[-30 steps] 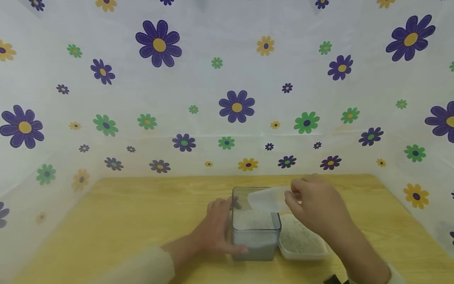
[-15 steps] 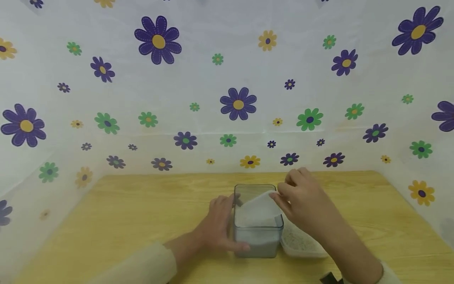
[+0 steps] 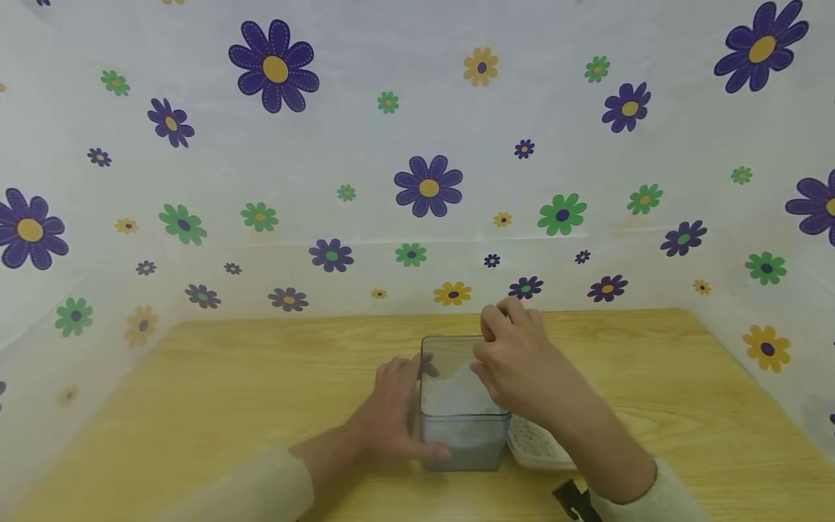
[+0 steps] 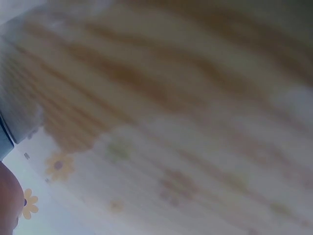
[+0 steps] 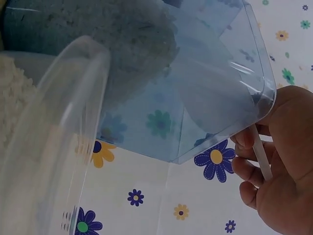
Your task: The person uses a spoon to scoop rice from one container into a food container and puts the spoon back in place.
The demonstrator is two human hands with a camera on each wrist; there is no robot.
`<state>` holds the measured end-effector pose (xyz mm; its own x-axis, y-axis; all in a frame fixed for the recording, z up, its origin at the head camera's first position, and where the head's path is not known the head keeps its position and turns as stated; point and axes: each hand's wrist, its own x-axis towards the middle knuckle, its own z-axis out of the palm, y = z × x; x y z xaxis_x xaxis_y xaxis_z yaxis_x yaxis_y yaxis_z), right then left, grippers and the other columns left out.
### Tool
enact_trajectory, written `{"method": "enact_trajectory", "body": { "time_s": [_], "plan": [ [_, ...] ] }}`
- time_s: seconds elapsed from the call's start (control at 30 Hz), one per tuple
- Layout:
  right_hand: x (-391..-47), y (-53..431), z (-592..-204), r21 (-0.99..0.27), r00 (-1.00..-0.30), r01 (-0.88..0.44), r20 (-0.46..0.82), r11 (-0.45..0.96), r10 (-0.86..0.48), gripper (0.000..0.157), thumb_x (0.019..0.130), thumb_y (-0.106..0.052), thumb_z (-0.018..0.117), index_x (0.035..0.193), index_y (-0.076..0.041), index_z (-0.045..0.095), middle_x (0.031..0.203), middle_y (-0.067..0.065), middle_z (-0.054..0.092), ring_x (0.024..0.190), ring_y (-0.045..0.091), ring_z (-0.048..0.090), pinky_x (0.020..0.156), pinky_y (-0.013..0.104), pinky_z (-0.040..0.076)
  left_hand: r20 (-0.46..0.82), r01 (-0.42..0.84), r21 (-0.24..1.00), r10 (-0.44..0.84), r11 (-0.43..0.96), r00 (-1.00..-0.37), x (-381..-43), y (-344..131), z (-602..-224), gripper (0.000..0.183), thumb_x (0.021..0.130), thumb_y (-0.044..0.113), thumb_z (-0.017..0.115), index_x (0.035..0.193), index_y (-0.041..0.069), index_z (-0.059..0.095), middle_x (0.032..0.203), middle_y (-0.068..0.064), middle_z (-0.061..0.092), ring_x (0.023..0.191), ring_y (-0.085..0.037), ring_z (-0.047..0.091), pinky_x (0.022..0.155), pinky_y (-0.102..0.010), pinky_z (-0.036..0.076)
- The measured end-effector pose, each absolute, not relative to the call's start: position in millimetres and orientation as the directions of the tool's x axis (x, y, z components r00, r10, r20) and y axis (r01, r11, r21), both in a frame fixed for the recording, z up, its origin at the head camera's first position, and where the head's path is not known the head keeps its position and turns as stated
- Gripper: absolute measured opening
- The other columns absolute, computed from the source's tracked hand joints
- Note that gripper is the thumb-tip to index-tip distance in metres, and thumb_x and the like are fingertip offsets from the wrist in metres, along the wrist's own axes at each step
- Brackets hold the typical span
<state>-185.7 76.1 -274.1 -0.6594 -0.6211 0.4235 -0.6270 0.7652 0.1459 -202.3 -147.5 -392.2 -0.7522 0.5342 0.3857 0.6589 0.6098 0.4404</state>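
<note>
A clear, blue-tinted square container (image 3: 464,451) stands on the table, white grains filling its lower part. My left hand (image 3: 390,412) grips its left side, thumb across the front and fingertips toward the back. My right hand (image 3: 527,371) is over the container's right rim, pinching a white translucent scoop (image 3: 459,390). In the right wrist view the thin scoop handle (image 5: 262,155) lies between thumb and fingers, while the scoop's blade shows through the container wall. Only a bit of my left hand (image 4: 9,200) appears in the left wrist view.
A low clear tub (image 3: 538,444) of white rice sits against the container's right side, partly under my right forearm. Wood-grain table (image 3: 261,377) extends around them. A flower-print sheet (image 3: 352,145) walls the back and sides. A black piece (image 3: 574,500) hangs at my right wrist.
My right hand has moved left with the scoop, from above the rice tub to over the container, and the scoop has tipped down into it. My left hand keeps its hold.
</note>
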Motion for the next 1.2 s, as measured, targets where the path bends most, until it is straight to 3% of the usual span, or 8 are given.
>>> {"method": "enact_trajectory", "body": {
  "time_s": [0.13,0.4,0.77,1.2],
  "plan": [
    [-185.1,69.6,-279.3,0.142,-0.697,-0.608,0.376,0.781,-0.611,0.021,0.081,-0.031,0.070,0.064,-0.021,0.062,0.090,-0.003,0.046,0.101,0.023,0.038,0.078,0.038,0.029,0.394,0.665,0.429,0.536,0.611,-0.747,-202.5,-148.6,-395.3,0.110,0.059,0.081,0.060,0.138,0.010,0.032,0.122,0.005,0.048,0.109,-0.010,0.037,0.096,-0.044,0.025],
    [-185.2,62.6,-290.4,0.073,-0.761,-0.579,0.306,0.812,-0.571,0.023,0.082,-0.034,0.067,0.062,-0.022,0.065,0.089,-0.007,0.051,0.099,0.019,0.038,0.085,0.046,0.027,0.390,0.670,0.411,0.545,0.618,-0.742,-204.9,-145.4,-395.8,0.114,0.059,0.082,0.059,0.140,0.009,0.029,0.124,0.005,0.046,0.111,-0.010,0.036,0.098,-0.043,0.024],
    [-190.6,65.1,-289.0,-0.183,-0.847,-0.505,0.295,0.844,-0.443,0.026,0.080,-0.030,0.068,0.056,-0.022,0.059,0.087,-0.005,0.048,0.096,0.021,0.038,0.087,0.050,0.024,0.396,0.665,0.412,0.535,0.623,-0.746,-201.3,-148.3,-392.9,0.113,0.059,0.081,0.060,0.139,0.007,0.031,0.123,0.004,0.048,0.111,-0.012,0.038,0.097,-0.044,0.025],
    [-194.4,87.9,-283.3,-0.405,-0.905,-0.426,0.207,0.809,-0.373,0.027,0.084,-0.031,0.062,0.059,-0.022,0.062,0.089,-0.001,0.050,0.091,0.020,0.038,0.074,0.041,0.021,0.393,0.662,0.412,0.534,0.626,-0.749,-203.0,-148.5,-395.3,0.109,0.058,0.081,0.060,0.138,0.013,0.031,0.121,0.006,0.047,0.109,-0.009,0.037,0.097,-0.041,0.026]
  ]
}}
